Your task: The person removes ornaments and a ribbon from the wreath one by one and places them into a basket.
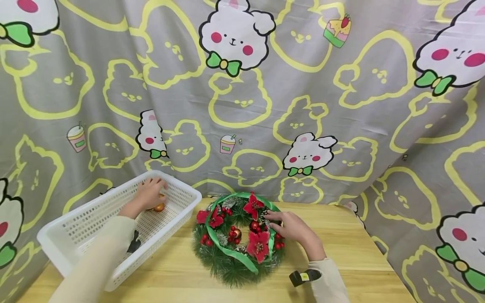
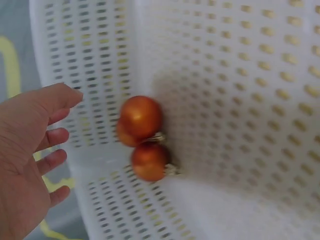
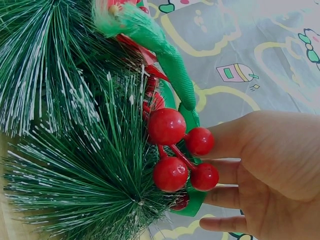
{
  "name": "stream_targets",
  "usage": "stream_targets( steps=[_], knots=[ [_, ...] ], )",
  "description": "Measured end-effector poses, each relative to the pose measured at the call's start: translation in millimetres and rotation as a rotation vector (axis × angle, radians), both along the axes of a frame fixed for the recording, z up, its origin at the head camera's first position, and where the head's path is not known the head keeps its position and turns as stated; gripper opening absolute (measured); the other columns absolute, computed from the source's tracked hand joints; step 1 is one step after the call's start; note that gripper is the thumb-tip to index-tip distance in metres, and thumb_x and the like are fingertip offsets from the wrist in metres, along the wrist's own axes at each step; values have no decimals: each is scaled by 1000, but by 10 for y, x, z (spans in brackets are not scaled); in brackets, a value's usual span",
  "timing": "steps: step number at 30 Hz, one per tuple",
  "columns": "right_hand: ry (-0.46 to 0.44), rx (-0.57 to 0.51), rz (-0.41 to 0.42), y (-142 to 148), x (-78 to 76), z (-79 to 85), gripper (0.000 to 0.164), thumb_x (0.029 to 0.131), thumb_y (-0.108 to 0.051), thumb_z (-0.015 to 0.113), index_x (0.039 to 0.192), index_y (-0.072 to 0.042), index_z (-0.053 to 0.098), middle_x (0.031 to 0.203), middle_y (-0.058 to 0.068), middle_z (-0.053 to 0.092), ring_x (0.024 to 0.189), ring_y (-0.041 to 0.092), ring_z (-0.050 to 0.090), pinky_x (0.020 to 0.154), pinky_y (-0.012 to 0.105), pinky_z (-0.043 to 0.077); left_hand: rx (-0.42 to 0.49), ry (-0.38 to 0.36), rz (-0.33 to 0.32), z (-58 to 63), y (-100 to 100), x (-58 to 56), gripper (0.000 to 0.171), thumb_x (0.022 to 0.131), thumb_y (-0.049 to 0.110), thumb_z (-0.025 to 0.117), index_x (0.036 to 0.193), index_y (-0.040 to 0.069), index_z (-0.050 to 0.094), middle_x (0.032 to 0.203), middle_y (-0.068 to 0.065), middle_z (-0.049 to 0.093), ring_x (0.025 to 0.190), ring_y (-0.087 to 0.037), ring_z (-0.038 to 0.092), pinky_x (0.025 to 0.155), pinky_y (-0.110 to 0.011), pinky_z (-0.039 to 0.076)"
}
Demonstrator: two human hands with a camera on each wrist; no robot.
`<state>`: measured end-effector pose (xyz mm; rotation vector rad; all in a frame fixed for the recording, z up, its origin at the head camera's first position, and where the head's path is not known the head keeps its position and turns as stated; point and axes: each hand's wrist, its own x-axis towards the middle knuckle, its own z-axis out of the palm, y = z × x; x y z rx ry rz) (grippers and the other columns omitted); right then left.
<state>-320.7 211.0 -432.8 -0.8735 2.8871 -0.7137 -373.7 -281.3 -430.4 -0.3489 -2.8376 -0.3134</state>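
My left hand [image 1: 149, 193] reaches down into a long white perforated basket [image 1: 159, 242], its fingers spread and holding nothing. Below it, at one end of the basket, lie shiny orange baubles [image 2: 141, 116]; three show in the left wrist view, clustered together with their small metal caps. On the table stands a green pine wreath [image 1: 231, 271] with red flowers [image 1: 258, 246], a green ribbon [image 1: 236, 255] and red berries [image 3: 167, 126]. At the wreath's right side is my right hand [image 1: 293, 227], fingers extended against its edge behind the berries and ribbon.
The wooden table [image 1: 341, 269] carries the basket on the left and the wreath in the middle. A grey curtain [image 1: 242, 139] with cartoon bears hangs close behind both. Black devices sit at my wrists, one by the right sleeve [image 1: 327, 273].
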Motion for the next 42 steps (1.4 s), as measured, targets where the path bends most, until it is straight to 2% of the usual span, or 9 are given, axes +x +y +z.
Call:
stream_targets(
  steps=[5,9,15,19,22,28,35,41,42],
  knots=[
    [3,4,11,-1,-5,-12,36,102,-14,60,137,-10,66,149,15,55,40,7,27,49,21,32,24,10,7,257,27,28,30,91,19,72,115,3,65,122,-21,55,116,-49,44,94,-71,33],
    [9,0,12,3,-6,-13,35,102,-14,60,136,-10,66,149,15,56,40,7,27,49,21,32,31,45,-21,504,143,51,32,93,21,71,119,4,65,127,-21,54,122,-49,42,98,-72,31],
    [9,-4,12,8,-11,-22,35,102,-14,60,136,-10,66,149,15,56,39,7,27,49,21,33,20,102,-102,847,494,125,34,95,22,69,123,5,63,121,-16,55,115,-41,44,95,-65,34],
    [7,-5,10,6,-12,-26,35,102,-14,60,137,-10,66,150,15,55,40,7,28,49,21,33,-4,119,-158,993,782,171,35,95,23,71,125,7,63,127,-15,58,120,-40,45,100,-64,35],
    [5,-11,8,7,-11,-24,35,102,-14,60,137,-9,66,150,15,55,40,7,28,49,21,33,-21,134,-208,1046,1016,204,34,94,24,71,124,9,63,127,-14,59,122,-39,47,102,-63,36],
    [2,-16,13,23,-6,-20,36,102,-13,60,137,-10,65,150,15,55,40,8,28,48,21,32,-18,137,-314,1078,1487,242,32,94,26,73,121,12,64,124,-10,59,113,-34,48,95,-55,39],
    [11,-6,11,48,-13,-30,36,102,-14,60,138,-11,65,150,13,56,39,6,28,48,21,33,-25,60,-403,1050,1974,177,31,97,30,70,124,16,63,126,-7,57,114,-30,46,99,-54,39],
    [24,-6,25,38,-16,-10,36,102,-13,61,137,-10,65,147,15,58,40,5,31,50,22,36,-107,-24,-448,969,2319,190,31,99,34,67,125,18,62,126,-4,56,116,-29,46,103,-54,39],
    [24,-7,23,40,-17,-6,37,101,-13,61,138,-10,65,136,15,67,41,6,31,50,22,36,-130,-30,-455,944,2373,191,30,99,34,67,124,19,62,126,-3,56,117,-28,46,104,-54,39]
  ],
)
